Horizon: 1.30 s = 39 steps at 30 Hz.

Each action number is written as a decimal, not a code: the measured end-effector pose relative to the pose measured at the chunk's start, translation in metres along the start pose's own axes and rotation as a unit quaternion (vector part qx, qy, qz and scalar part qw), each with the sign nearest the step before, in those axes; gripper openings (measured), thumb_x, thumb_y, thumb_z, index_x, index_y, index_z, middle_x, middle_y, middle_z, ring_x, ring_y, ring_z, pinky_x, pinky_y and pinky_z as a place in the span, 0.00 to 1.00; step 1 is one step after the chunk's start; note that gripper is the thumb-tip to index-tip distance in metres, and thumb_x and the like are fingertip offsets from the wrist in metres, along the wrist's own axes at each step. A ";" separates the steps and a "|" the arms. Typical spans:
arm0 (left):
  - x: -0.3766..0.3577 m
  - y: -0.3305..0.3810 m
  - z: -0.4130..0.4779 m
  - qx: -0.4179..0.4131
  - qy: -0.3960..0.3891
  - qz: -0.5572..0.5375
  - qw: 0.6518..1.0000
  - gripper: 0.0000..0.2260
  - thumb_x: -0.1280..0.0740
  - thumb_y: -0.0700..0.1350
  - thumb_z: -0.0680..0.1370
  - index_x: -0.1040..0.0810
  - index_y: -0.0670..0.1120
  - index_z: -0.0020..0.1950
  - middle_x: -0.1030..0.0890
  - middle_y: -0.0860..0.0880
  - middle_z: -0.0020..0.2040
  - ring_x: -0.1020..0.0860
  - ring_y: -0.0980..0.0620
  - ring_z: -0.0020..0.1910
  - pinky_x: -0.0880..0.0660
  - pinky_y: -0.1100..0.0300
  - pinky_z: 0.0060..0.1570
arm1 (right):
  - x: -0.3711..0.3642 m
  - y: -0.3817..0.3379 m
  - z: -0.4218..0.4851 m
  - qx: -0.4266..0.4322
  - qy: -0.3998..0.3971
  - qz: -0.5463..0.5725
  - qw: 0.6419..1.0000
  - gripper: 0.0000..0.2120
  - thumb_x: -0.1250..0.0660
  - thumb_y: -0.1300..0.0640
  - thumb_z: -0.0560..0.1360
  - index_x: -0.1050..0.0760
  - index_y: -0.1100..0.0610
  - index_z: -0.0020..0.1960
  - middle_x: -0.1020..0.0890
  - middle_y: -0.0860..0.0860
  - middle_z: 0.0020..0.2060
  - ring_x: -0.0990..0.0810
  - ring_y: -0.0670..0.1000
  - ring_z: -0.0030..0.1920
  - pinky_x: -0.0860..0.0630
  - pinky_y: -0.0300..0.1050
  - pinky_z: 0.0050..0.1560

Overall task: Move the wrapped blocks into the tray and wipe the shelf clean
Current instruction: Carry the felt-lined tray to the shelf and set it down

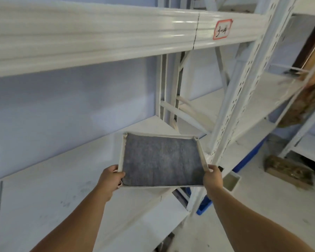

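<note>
Both hands are gripping the empty, grey-lined tray [162, 160], left hand [110, 179] and right hand [213, 177] clamped on its near corners above the shelf [62, 188], likely setting it down; no wrapped blocks are showing

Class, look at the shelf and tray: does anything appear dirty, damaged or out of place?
Yes. The white shelf carries faint grey smudges near its front, so it needs wiping. The grey-lined tray, held by both hands, is empty.
</note>
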State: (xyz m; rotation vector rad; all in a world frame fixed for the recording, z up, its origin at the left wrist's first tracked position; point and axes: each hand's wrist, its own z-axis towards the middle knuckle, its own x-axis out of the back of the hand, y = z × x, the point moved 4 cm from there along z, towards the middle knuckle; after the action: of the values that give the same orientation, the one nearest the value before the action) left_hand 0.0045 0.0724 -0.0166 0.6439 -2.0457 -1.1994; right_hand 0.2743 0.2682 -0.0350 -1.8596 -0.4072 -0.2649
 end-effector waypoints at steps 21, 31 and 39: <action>-0.302 0.052 -0.171 -0.123 -0.150 0.149 0.970 0.06 0.31 0.39 0.73 0.21 0.44 0.36 0.22 0.49 0.30 0.25 0.51 0.31 0.28 0.59 0.34 | 0.353 0.158 0.004 -0.065 0.212 0.156 0.963 0.14 0.46 0.68 0.76 0.27 0.57 0.55 0.23 0.58 0.48 0.26 0.57 0.45 0.29 0.49 0.44; -0.516 0.093 -0.322 -0.228 -0.215 0.192 0.930 0.04 0.30 0.42 0.73 0.17 0.43 0.43 0.19 0.42 0.35 0.21 0.41 0.39 0.26 0.53 0.42 | 0.595 0.230 -0.035 -0.080 0.346 0.170 0.919 0.11 0.44 0.60 0.79 0.29 0.56 0.59 0.24 0.55 0.50 0.24 0.56 0.51 0.23 0.56 0.54; -0.617 0.122 -0.392 -0.276 -0.282 0.193 0.898 0.05 0.31 0.42 0.74 0.18 0.42 0.45 0.21 0.44 0.36 0.23 0.43 0.39 0.26 0.53 0.44 | 0.704 0.247 -0.064 -0.059 0.401 0.198 0.893 0.06 0.42 0.56 0.79 0.28 0.52 0.54 0.22 0.53 0.52 0.23 0.55 0.52 0.21 0.54 0.53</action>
State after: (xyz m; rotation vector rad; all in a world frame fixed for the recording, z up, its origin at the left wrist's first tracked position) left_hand 0.6930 0.3399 0.0449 -0.4171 -1.9722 -1.7392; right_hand 1.0190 0.2407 0.0371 -1.7255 0.5616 -0.7457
